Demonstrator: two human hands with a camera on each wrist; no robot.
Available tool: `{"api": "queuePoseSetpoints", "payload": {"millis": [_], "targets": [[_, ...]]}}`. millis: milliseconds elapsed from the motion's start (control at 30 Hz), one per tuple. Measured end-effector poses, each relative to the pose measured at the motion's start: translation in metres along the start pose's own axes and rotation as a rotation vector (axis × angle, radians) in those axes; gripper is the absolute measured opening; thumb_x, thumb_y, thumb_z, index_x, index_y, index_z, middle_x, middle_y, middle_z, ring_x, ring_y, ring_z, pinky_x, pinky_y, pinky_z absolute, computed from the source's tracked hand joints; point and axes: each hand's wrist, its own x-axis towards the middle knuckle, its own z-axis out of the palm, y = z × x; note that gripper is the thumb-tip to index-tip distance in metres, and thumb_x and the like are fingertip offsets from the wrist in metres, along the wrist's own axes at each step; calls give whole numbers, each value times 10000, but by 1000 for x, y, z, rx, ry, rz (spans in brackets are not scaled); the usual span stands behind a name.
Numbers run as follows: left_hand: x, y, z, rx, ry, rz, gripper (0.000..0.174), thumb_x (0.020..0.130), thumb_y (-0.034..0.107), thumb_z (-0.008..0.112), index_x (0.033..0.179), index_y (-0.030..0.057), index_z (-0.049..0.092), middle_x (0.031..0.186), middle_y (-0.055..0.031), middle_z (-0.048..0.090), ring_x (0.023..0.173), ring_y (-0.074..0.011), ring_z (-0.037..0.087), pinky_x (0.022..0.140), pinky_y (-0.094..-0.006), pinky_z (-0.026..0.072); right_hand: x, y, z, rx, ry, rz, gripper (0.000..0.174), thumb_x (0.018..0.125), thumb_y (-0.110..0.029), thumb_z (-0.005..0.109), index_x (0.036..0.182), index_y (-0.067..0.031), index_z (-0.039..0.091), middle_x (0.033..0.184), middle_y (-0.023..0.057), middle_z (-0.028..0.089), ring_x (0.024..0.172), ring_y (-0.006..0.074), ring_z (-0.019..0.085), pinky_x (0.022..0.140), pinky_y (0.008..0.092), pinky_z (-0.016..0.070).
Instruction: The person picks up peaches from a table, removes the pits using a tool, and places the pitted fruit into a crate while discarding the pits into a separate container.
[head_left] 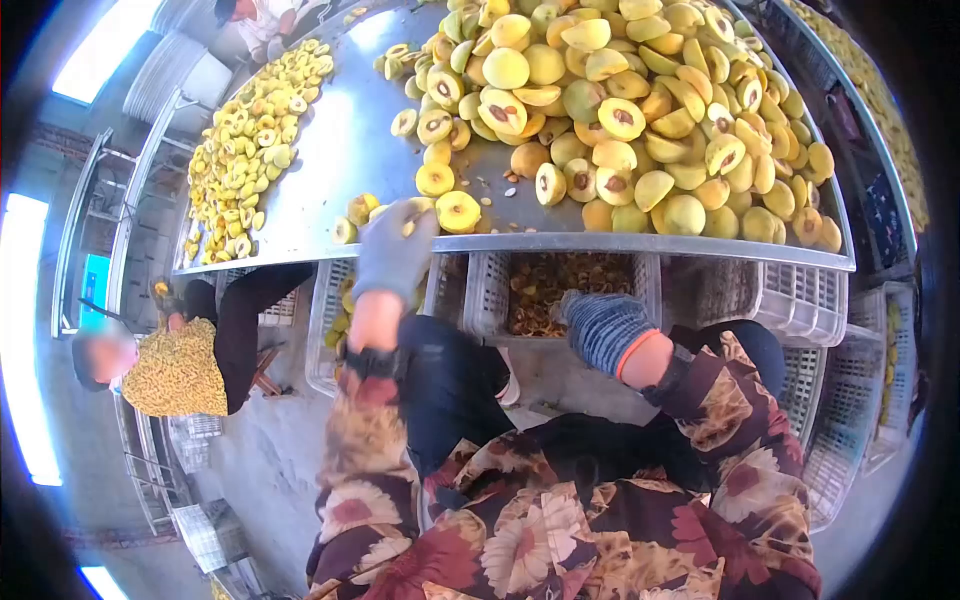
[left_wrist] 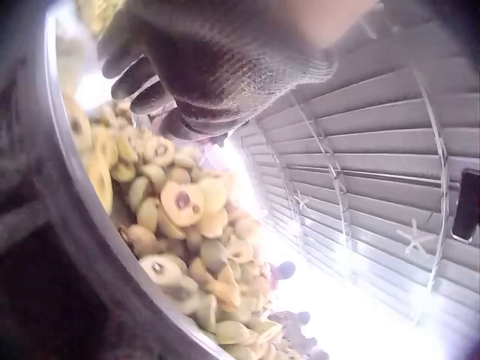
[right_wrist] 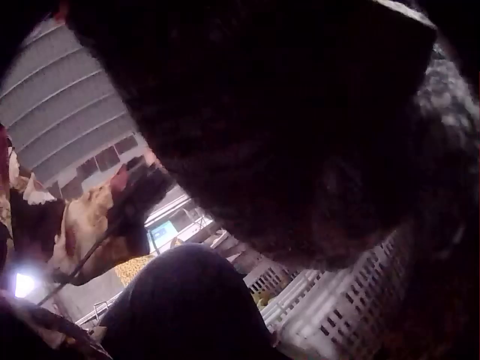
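At table (head_left: 325, 170) edge, left hand (head_left: 393, 252) extended, fingers loosely parted; right hand (head_left: 608, 330) by crate (head_left: 487, 290), grip unclear.

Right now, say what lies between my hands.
In the head view, a crate of brown scraps lies between left hand and right hand, below the table edge.

- I see the tabletop (head_left: 335, 150) as smooth, glossy metal, with a satin shine along its rim (head_left: 520, 242).
- The grey glove (head_left: 396, 250) looks to me like matt cloth, its knit textured.
- I read the striped glove (head_left: 608, 328) as matt knit too.
- The crates (head_left: 792, 300) look like pale, hard plastic.
- I take the flowered jacket (head_left: 530, 540) for soft, matt cloth.
- On the fruit halves (head_left: 620, 117), I see smooth skins and rough brown pits.
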Motion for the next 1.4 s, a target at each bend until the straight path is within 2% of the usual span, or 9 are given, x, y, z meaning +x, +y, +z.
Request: {"api": "queuePoseSetpoints", "payload": {"millis": [167,400,567,700,800,867,933,1133,1400], "targets": [[66,87,53,-133,-394,43,583,782,527,595,949,-28,658,989,-257,634,951,-350,622,808,-406,478,-10,27,-13,-50,118,-81,162,811,-166,535,882,-65,640,814,185,662,758,351,649,670,453,508],[112,98,122,171,-289,-42,699,736,587,632,1040,-43,638,1046,-244,635,998,-350,617,845,-400,497,-12,59,-46,-218,102,83,157,784,-144,536,842,-64,658,818,173,665,777,336,652,671,440,518],[122,72,118,152,-415,10,658,651,508,701,1070,4,644,1066,-216,639,1004,-335,619,839,-376,503,-13,64,-54,-177,65,92,238,731,-219,635,896,-48,636,824,178,648,786,357,632,689,444,508],[92,81,90,183,-295,-10,651,610,469,722,997,-49,645,1034,-276,624,973,-351,624,838,-377,499,-19,60,-54,-166,106,45,181,766,-141,527,864,-51,649,832,175,657,770,356,638,682,444,514],[64,80,59,-168,-185,54,644,596,413,751,1015,-58,621,955,-267,639,899,-356,634,805,-386,500,-18,65,-44,-265,194,-118,201,756,-160,520,863,-38,639,829,174,647,766,355,621,709,428,508],[33,80,45,-851,-193,-48,551,722,356,760,1099,-13,600,953,-105,656,804,-197,634,723,-302,511,-8,52,-57,-168,98,-71,278,777,-252,568,933,-24,602,835,193,643,794,353,629,725,442,503],[4,77,26,-1433,-421,-131,452,779,148,705,1163,-31,547,1027,-96,651,934,-168,614,802,-302,493,2,38,-63,9,125,-84,320,786,-274,610,977,-20,573,826,204,631,785,365,622,701,443,493],[-46,103,26,-1605,-230,59,376,836,135,601,1168,-32,544,1103,-95,635,944,-173,614,835,-328,494,10,3,-58,354,485,-135,330,794,-221,648,1022,-14,531,785,229,607,741,403,602,642,439,476],[-44,97,58,-1746,-415,-121,491,1002,402,309,1239,12,488,1151,-110,577,1029,-201,578,904,-314,471,17,-2,-53,295,320,-60,489,801,-361,611,1095,20,527,875,263,623,840,402,615,743,468,495]]}}
